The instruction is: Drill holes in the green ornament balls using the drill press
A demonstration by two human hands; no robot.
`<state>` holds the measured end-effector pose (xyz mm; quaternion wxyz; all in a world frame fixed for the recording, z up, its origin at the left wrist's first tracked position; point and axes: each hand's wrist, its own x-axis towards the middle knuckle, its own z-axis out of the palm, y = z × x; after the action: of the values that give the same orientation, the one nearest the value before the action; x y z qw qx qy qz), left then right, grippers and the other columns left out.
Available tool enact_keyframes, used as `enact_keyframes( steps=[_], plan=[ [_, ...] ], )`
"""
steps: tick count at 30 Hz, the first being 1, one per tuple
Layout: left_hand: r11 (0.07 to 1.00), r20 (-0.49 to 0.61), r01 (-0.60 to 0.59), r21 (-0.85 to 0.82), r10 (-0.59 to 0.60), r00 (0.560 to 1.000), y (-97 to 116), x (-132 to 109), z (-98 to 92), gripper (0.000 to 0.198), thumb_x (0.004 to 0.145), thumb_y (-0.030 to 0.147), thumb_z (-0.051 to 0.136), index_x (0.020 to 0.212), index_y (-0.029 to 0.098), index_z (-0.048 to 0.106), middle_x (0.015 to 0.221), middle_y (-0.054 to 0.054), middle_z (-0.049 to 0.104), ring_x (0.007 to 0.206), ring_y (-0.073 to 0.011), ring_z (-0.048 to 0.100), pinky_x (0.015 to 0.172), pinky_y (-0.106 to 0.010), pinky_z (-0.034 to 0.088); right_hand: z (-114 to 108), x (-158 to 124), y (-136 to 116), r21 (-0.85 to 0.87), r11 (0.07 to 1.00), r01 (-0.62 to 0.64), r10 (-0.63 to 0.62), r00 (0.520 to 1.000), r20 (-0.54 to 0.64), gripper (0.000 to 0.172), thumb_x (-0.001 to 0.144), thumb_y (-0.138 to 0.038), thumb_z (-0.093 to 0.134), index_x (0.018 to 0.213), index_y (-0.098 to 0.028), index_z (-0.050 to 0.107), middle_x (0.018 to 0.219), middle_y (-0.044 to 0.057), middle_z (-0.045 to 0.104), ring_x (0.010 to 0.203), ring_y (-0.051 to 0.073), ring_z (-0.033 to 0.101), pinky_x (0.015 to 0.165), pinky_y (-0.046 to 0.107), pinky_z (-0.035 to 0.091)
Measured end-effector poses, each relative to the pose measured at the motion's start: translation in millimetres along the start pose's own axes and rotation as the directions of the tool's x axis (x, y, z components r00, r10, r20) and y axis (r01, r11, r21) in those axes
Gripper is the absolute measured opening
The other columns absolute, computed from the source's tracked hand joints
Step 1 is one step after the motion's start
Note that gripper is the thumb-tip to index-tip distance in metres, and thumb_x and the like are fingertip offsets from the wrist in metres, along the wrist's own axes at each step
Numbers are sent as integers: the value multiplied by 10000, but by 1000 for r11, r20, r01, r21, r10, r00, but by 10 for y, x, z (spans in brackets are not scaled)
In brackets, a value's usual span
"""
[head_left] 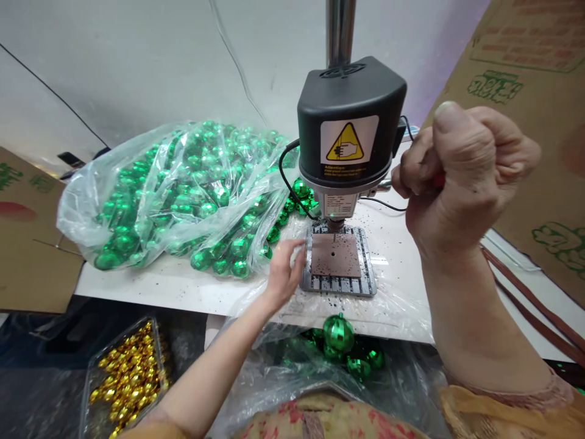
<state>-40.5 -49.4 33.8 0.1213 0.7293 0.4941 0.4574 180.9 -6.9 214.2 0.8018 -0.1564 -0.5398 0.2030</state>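
Note:
A small black bench drill (350,131) stands on the white table (183,283), with a brown pad on its ribbed base plate (337,259). My right hand (461,177) is closed in a fist around the drill's feed handle, whose red grip barely shows. My left hand (286,268) rests at the left edge of the base plate with fingers loosely curled; whether it holds anything is hidden. A green faceted ball (339,332) sits just below the table's front edge.
A clear plastic bag of green shiny balls (178,189) lies left of the drill. A clear tray of small gold caps (128,372) sits at lower left. More green balls lie in plastic (365,363) under the edge. Cardboard boxes (539,122) flank both sides.

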Motion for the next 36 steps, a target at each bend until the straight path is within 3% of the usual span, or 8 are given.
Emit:
enact_keyframes(
  steps=[5, 10, 12, 15, 18, 23, 28, 36],
  plan=[
    [956, 22, 139, 257, -149, 989, -449, 844, 80, 242, 890, -26, 561, 1001, 161, 666, 976, -100, 644, 1131, -308, 593, 1120, -487, 450, -8, -11, 25, 14, 1000, 26, -26, 1000, -17, 429, 893, -190, 659, 534, -205, 425, 430, -73, 367, 365, 46, 312, 385, 282, 202],
    [939, 29, 181, 291, -198, 980, -613, 1121, 143, 278, 832, -123, 527, 777, 141, 596, 927, -89, 588, 1171, -322, 588, 1152, -560, 408, -25, -26, 32, -12, 999, 40, -40, 999, 4, 452, 925, -232, 662, 545, -198, 420, 456, -73, 355, 389, 39, 328, 416, 267, 231],
    [936, 27, 195, 292, -211, 977, -611, 1114, 107, 254, 795, -94, 626, 780, 159, 598, 971, -88, 602, 1138, -318, 614, 1128, -550, 446, -22, -29, 26, -28, 999, 44, -44, 999, 11, 470, 935, -228, 650, 537, -189, 404, 463, -73, 334, 398, 30, 332, 430, 256, 241],
    [957, -10, 203, 209, -205, 979, -512, 994, 20, 327, 730, 32, 807, 978, 185, 659, 1086, -87, 642, 1073, -295, 655, 1039, -492, 537, -11, -33, 22, -11, 999, 48, -48, 999, 9, 459, 938, -183, 629, 543, -183, 397, 468, -74, 308, 412, 25, 327, 441, 250, 242],
    [971, -32, 231, -54, -233, 972, -305, 739, -22, 457, 785, 252, 854, 1188, 201, 645, 1156, -94, 695, 1021, -244, 698, 949, -421, 592, -6, -35, 29, 2, 998, 56, -56, 998, 5, 460, 936, -206, 650, 551, -187, 398, 467, -77, 289, 410, 28, 326, 430, 246, 241],
    [842, 73, 290, -454, -290, 954, -56, 304, 104, 586, 801, 510, 845, 1259, 209, 639, 1190, -103, 745, 1064, -231, 734, 945, -385, 621, -7, -34, 43, 22, 999, 46, -46, 999, 4, 461, 925, -280, 689, 570, -203, 404, 470, -85, 309, 393, 38, 314, 401, 260, 229],
    [783, 188, 340, -521, -283, 940, -86, 204, 299, 617, 816, 550, 821, 1301, 211, 643, 1205, -108, 755, 1099, -249, 737, 976, -416, 624, -5, -33, 46, 27, 998, 48, -48, 999, 9, 469, 935, -258, 674, 566, -195, 391, 460, -84, 303, 398, 31, 310, 418, 254, 232],
    [793, 265, 345, -503, -239, 934, -90, 245, 467, 603, 861, 489, 784, 1366, 209, 609, 1341, -137, 707, 1172, -265, 719, 1023, -429, 605, -15, -44, 59, 11, 997, 82, -83, 996, 31, 489, 936, -324, 672, 571, -189, 377, 480, -82, 284, 412, 27, 317, 428, 233, 247]
  ],
)
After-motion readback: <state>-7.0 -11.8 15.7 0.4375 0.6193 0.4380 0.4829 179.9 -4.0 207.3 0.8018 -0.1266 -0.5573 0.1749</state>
